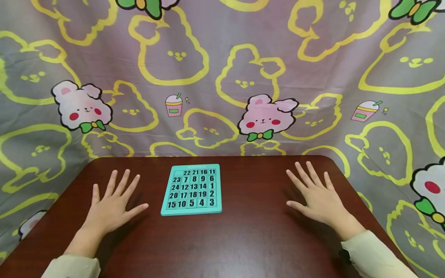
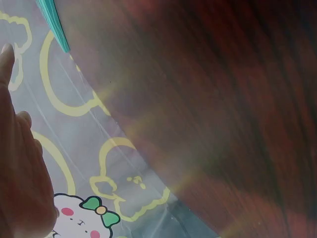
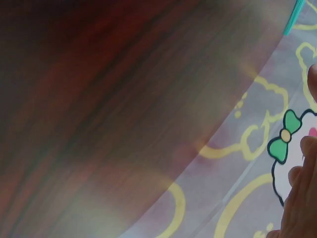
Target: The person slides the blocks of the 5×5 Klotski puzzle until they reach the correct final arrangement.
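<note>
A teal number slide puzzle (image 1: 192, 211) lies on the brown table, left of the middle, its black-numbered tiles in five rows. The top left corner of its grid has a gap without a tile. To its left is my left hand (image 1: 110, 208), palm down with fingers spread and straight, holding nothing. Farther off on the other side, my right hand (image 1: 319, 200) has its fingers spread the same way and holds nothing. In the left wrist view a teal edge of the puzzle (image 2: 55, 25) shows at the top; the right wrist view catches another bit of the puzzle (image 3: 294, 17).
The dark brown wooden table (image 1: 243, 239) has rounded far corners. Right behind it hangs a grey-pink curtain (image 1: 215, 88) printed with yellow outlined bears and white rabbits, and it also runs along both sides. Light-coloured sleeves (image 1: 375, 251) cover the forearms.
</note>
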The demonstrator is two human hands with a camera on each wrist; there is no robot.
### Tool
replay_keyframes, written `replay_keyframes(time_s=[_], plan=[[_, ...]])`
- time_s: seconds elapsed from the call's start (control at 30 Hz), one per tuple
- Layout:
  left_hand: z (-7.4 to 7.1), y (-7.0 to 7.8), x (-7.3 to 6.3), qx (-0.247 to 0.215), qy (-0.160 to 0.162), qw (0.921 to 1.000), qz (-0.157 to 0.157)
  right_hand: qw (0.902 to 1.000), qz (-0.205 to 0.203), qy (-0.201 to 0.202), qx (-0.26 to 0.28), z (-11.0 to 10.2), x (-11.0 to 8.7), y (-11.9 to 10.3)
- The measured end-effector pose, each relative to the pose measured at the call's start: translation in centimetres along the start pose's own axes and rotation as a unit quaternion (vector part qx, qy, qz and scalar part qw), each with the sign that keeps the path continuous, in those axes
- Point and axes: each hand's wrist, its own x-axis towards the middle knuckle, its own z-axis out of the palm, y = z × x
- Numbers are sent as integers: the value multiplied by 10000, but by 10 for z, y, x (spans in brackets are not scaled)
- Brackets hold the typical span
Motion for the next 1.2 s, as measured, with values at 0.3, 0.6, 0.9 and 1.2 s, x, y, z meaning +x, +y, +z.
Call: replay_keyframes(time_s=[0.3,0.6,0.9,1.2], plan=[[5,3,8,-427,-464,9978,198,9987,-142,-451,197,8,35,-26],[6,12,24,-1063,-692,9909,452,9946,-394,-759,582,21,65,-54],[9,17,40,-1437,-874,9846,469,9860,-565,-1147,1072,31,91,-81],[18,26,59,-1923,-1078,9732,657,9661,-835,-1702,1750,38,117,-106]])
